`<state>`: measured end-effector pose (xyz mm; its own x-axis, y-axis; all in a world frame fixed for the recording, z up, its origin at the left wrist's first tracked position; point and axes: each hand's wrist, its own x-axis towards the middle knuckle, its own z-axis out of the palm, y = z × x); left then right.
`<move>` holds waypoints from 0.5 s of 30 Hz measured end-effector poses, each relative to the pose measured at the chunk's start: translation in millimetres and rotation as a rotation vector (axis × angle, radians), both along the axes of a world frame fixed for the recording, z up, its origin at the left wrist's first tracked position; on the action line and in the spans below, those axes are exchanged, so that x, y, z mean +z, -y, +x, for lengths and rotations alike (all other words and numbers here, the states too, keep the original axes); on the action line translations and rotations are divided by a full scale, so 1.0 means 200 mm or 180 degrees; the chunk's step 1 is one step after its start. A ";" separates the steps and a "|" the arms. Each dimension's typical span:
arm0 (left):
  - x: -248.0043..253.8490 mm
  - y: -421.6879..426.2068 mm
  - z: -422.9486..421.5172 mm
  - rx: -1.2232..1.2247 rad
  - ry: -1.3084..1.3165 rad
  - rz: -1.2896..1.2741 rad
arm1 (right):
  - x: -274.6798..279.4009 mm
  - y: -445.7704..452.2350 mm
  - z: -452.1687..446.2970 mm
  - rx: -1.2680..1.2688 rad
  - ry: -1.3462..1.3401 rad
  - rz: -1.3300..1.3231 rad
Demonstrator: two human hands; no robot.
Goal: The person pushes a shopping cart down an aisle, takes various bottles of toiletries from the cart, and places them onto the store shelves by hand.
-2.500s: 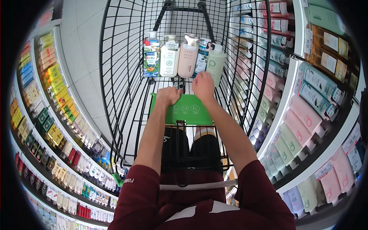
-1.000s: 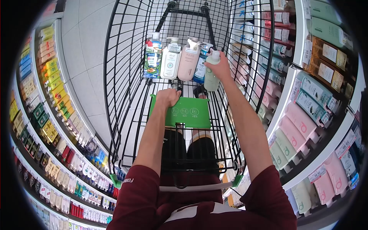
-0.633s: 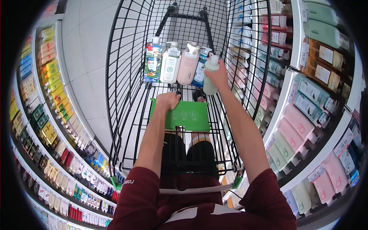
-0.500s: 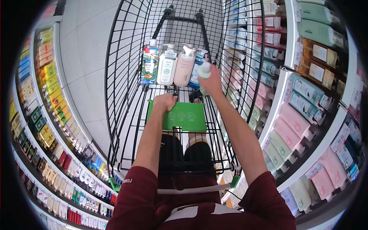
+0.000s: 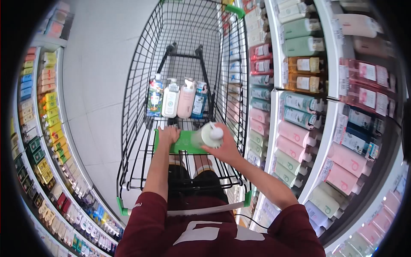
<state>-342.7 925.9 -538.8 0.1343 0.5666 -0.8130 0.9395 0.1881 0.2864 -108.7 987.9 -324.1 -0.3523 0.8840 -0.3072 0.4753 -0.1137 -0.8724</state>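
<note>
A pale green pump bottle (image 5: 207,136) is held in my right hand (image 5: 226,145), its white pump tilted up toward me over the right part of the green panel (image 5: 180,147). My left hand (image 5: 170,135) is closed on the left top edge of that panel. Beyond the panel, several bottles stand side by side in the black wire cart (image 5: 141,90): a blue patterned bottle (image 5: 155,97), a white pump bottle (image 5: 170,100), a pink pump bottle (image 5: 186,100) and a blue bottle (image 5: 199,103) with a printed label.
Shelves of small colourful packs (image 5: 53,124) curve along the left. On the right, close to the cart, shelves hold rows of pink bottles (image 5: 293,133), teal bottles (image 5: 299,109) and amber bottles (image 5: 306,73). Pale floor tiles (image 5: 94,85) lie left of the cart.
My right hand has taken the pale green bottle from the right end of the row and brought it toward me over the panel. The view has shifted, showing more of the right shelves.
</note>
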 end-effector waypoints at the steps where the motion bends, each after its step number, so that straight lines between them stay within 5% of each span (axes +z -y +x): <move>1: 0.03 0.02 0.00 0.0041 0.0011 0.0120 | 0.09 0.02 0.02 -0.0047 -0.0057 -0.0070; 10: 0.24 0.03 -0.11 0.0144 0.0314 0.0158 | 0.86 0.19 0.17 -0.0740 0.0094 0.0372; 15: 0.37 -0.01 -0.13 0.0107 0.0359 0.0185 | 1.00 0.41 0.33 -0.1512 -0.0117 0.0654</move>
<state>-369.5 927.6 -465.1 0.2033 0.6180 -0.7594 0.8941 0.1990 0.4013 -41.9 905.3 -123.8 0.0954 0.9898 -0.1056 0.3816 -0.1343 -0.9145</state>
